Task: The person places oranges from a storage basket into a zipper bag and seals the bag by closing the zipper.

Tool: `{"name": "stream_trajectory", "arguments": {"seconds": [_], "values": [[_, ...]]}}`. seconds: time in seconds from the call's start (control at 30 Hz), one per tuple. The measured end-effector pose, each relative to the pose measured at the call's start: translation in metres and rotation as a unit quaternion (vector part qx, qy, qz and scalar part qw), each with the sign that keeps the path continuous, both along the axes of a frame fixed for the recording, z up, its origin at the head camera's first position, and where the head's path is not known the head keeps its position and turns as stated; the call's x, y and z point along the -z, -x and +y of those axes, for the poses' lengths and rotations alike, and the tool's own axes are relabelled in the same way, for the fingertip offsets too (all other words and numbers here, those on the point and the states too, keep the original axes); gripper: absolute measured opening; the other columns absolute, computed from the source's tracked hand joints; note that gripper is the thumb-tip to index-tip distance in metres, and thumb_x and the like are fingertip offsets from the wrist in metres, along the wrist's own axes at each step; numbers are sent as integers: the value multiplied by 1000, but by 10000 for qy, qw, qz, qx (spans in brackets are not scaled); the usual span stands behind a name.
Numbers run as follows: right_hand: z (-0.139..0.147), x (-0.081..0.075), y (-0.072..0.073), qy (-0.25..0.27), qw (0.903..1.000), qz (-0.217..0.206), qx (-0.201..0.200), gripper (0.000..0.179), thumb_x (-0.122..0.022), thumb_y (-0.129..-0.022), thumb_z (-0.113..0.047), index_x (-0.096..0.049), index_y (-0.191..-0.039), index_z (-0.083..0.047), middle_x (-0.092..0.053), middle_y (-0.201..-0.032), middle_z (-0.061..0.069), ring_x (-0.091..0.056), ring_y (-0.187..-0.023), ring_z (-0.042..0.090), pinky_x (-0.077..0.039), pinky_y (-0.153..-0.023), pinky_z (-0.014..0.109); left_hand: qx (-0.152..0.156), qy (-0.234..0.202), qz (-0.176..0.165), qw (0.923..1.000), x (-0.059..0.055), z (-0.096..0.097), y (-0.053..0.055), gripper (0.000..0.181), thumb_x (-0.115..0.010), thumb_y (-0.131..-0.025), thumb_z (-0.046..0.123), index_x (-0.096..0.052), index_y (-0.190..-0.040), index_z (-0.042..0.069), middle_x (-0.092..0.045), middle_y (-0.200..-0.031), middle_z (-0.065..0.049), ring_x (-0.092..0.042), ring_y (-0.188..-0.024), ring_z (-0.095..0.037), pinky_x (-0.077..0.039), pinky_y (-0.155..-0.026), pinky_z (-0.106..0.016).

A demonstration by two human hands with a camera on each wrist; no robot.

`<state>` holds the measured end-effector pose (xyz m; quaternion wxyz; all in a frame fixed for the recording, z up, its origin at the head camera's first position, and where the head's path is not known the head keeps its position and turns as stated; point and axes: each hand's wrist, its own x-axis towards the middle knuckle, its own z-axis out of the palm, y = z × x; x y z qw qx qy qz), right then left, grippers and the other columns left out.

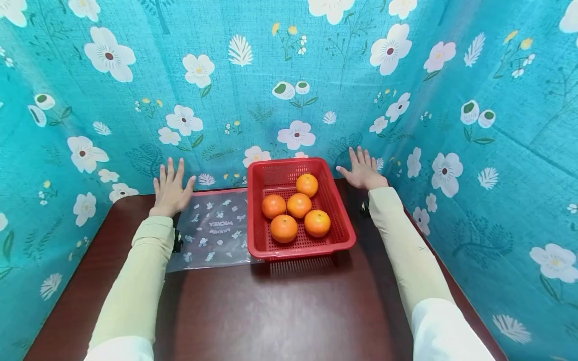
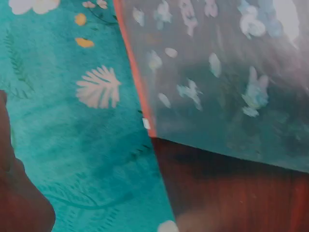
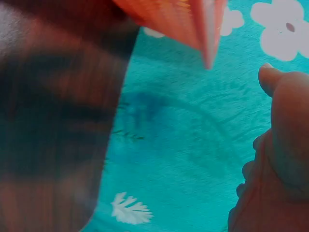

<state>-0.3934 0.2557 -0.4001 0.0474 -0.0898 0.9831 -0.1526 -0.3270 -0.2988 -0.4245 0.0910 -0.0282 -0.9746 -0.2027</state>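
My left hand [image 1: 171,190] is at the table's far left edge, fingers spread and straight, holding nothing. Right beside it lies a clear plastic zip bag [image 1: 214,225] with small cartoon prints and a red seal strip [image 2: 137,82] along its far edge. My right hand [image 1: 361,170], also with spread straight fingers and nothing in it, is just right of a red plastic basket [image 1: 345,238]. Inside the basket are several oranges [image 1: 299,205]. The basket's near left corner overlaps the bag. In the right wrist view the thumb [image 3: 287,87] shows near the basket's corner [image 3: 207,43].
A dark reddish-brown table [image 1: 289,311] carries the bag and basket. Blue floral cloth [image 1: 253,90] hangs behind the far edge and along both sides. Dark wrist straps with cameras sit at both wrists.
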Motion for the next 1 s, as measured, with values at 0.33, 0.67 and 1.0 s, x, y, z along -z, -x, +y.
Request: {"name": "stream_trajectory", "arguments": {"seconds": [0.33, 0.67, 1.0], "values": [[-31, -42, -9, -156, 9984, 334, -421, 92, -35, -102, -65, 3, -164, -8, 10, -170, 19, 12, -155, 43, 4, -124, 61, 702, -459, 286, 9961, -31, 37, -7, 77, -54, -102, 25, -11, -165, 14, -8, -168, -27, -18, -150, -53, -27, -111, -74], [-96, -89, -25, 193, 9823, 136, -1859, 79, -41, -106, -51, -9, -164, -8, -8, -171, 16, -1, -157, 39, -6, -127, 54, 1381, -101, -294, 9899, -39, 71, -31, 56, -56, -103, 24, -44, -150, -3, -45, -152, -28, -45, -138, -46, -40, -108, -65], [-160, -84, -26, 233, 9641, -187, -2640, 69, -42, -107, -49, -26, -161, -9, -25, -168, 12, -13, -157, 32, -17, -126, 48, 1476, -235, -885, 9848, 9, 63, -13, 51, -57, -101, 21, -52, -141, -11, -55, -140, -31, -60, -120, -42, -48, -101, -59]]}}
